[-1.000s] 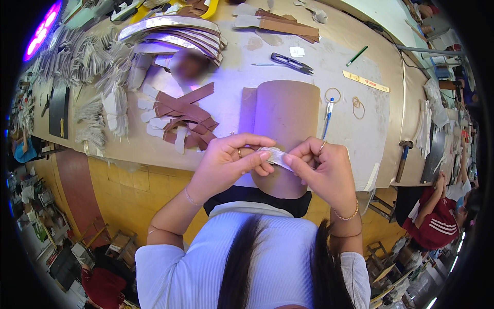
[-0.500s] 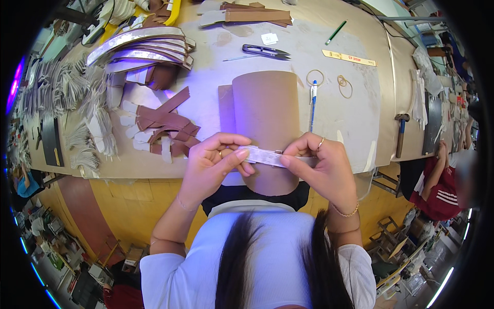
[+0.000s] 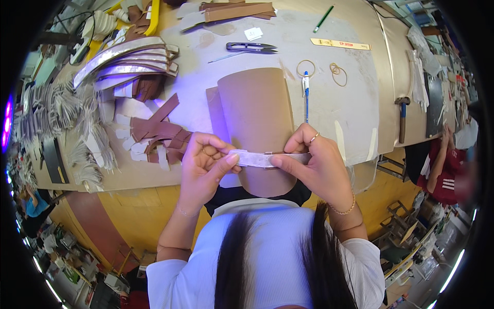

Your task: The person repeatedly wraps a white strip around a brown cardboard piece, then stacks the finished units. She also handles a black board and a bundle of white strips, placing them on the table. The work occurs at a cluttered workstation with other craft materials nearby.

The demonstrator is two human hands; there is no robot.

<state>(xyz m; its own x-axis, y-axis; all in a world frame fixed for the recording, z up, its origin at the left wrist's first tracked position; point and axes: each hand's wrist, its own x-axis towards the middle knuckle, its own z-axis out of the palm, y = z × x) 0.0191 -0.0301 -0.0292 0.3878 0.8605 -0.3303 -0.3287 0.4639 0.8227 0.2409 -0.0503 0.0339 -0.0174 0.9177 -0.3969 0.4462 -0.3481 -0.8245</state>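
Note:
Both of my hands pinch a narrow strip with a whitish backing (image 3: pixel 256 159), stretched level between them. My left hand (image 3: pixel 206 160) grips its left end between thumb and fingers, the other fingers curled. With thumb and forefinger, my right hand (image 3: pixel 315 164) presses the strip farther right; a bit of brown edge shows by the fingertips. Just beneath the strip stands a curved tan sheet (image 3: pixel 254 103), bent into a half-roll at the table's front edge. Brown strips with pale tabs (image 3: pixel 159 131) lie loose to the left of my left hand.
Thread snips (image 3: pixel 251 48), a blue-and-white pen (image 3: pixel 306 98), rubber bands (image 3: pixel 337 74), a flat ruler-like strip (image 3: pixel 340 44) and a green pencil (image 3: pixel 323 19) lie beyond. Stacked curved strips (image 3: pixel 131 62) sit far left. A hammer (image 3: pixel 402 118) lies right. Another person (image 3: pixel 443 167) is at the right.
My hands have moved slightly apart, so more of the strip shows between them. The table and its things have shifted a little to the left in view.

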